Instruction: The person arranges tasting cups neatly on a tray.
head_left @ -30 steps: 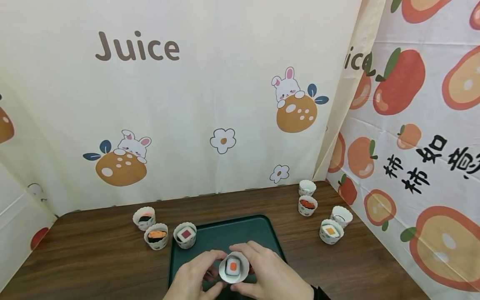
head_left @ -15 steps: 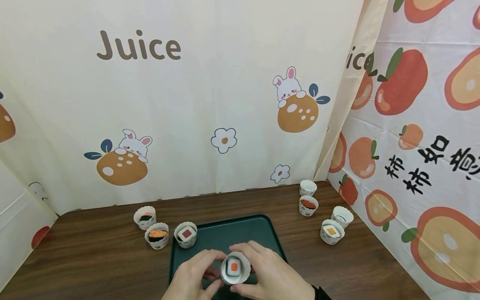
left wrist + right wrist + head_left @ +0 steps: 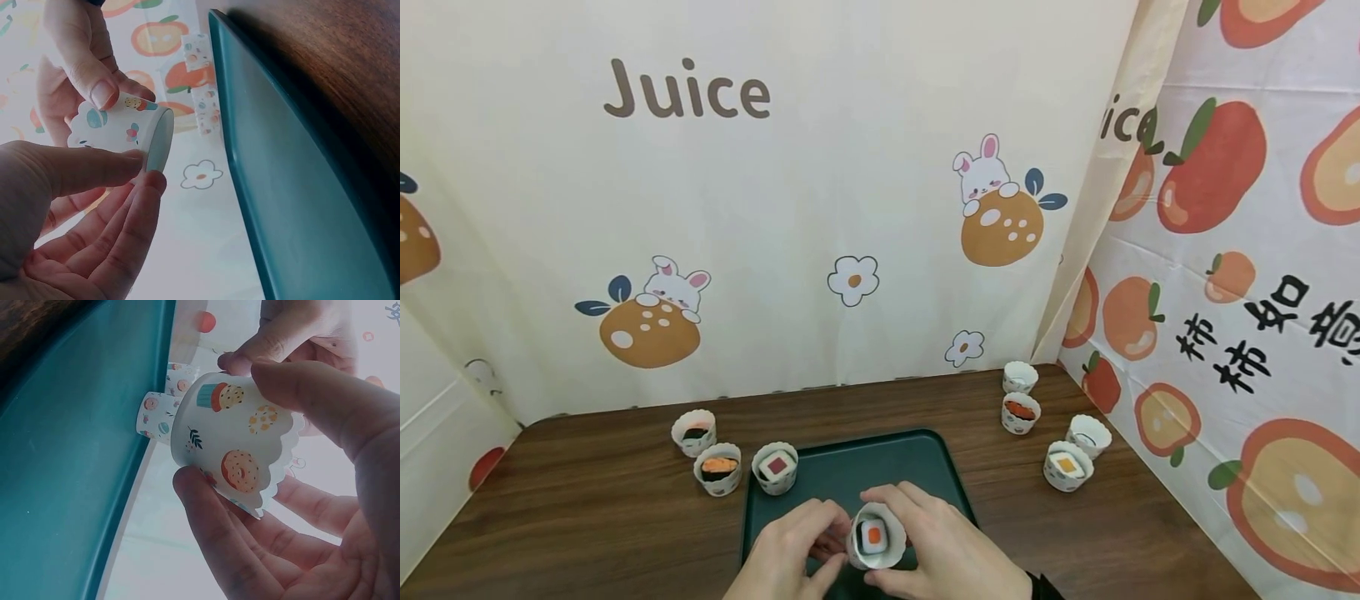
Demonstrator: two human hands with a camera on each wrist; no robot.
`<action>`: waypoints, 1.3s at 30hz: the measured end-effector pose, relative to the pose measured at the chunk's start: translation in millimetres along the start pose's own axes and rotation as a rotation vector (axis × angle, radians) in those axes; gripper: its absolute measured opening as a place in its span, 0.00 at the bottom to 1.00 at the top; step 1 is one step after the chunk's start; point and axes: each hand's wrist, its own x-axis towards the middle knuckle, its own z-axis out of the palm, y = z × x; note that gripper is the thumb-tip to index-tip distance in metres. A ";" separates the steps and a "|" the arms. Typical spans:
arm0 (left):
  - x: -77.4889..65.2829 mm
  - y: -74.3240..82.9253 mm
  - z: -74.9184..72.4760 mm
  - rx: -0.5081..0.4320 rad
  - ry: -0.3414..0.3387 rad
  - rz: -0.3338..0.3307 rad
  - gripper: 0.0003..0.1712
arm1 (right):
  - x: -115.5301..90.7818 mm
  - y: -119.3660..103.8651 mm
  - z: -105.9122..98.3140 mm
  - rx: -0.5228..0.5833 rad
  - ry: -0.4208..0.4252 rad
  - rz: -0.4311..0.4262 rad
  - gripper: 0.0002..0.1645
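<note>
A paper baking cup (image 3: 894,528) printed with cakes and doughnuts is held over the dark green tray (image 3: 880,454), its scalloped mouth tilted toward the head camera. Inside it sits a toy sushi roll (image 3: 872,537), white with an orange centre and a dark wrap. My right hand (image 3: 943,542) grips the cup from the right, thumb and fingers on opposite sides of its wall (image 3: 225,440). On the left, my left hand (image 3: 793,546) pinches near the cup's base edge (image 3: 159,140) with thumb and index fingertips.
A cup with a red-centred sushi piece (image 3: 775,468) stands at the tray's far left corner. Beside it are cups with orange-topped sushi (image 3: 718,470) and dark-wrapped sushi (image 3: 694,432). Several more cups (image 3: 1067,467) stand in pairs at the right. Printed curtains (image 3: 850,167) hang behind the table.
The cup has shifted slightly right and turned, showing more of its left outer wall. Both hands stay around it. The head view has shifted a little.
</note>
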 end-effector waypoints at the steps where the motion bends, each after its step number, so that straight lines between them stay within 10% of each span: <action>1: 0.4 -0.3 0.2 0.006 0.002 0.009 0.16 | -0.1 0.0 -0.2 0.001 0.002 -0.002 0.36; 9: 0.2 -3.3 -19.0 0.166 0.093 0.122 0.16 | 2.1 -1.0 -0.8 -0.022 0.012 0.007 0.34; 18: -9.9 8.9 -71.9 0.370 0.381 0.068 0.24 | 14.6 -4.2 -0.8 -0.175 0.066 0.008 0.35; 26: -16.8 18.7 -101.0 0.418 0.429 -0.083 0.23 | 31.6 -1.8 -2.0 -0.213 0.075 -0.001 0.35; 39: -30.6 20.5 -133.0 0.450 0.573 -0.051 0.23 | 75.9 7.0 12.1 -0.337 0.071 -0.029 0.32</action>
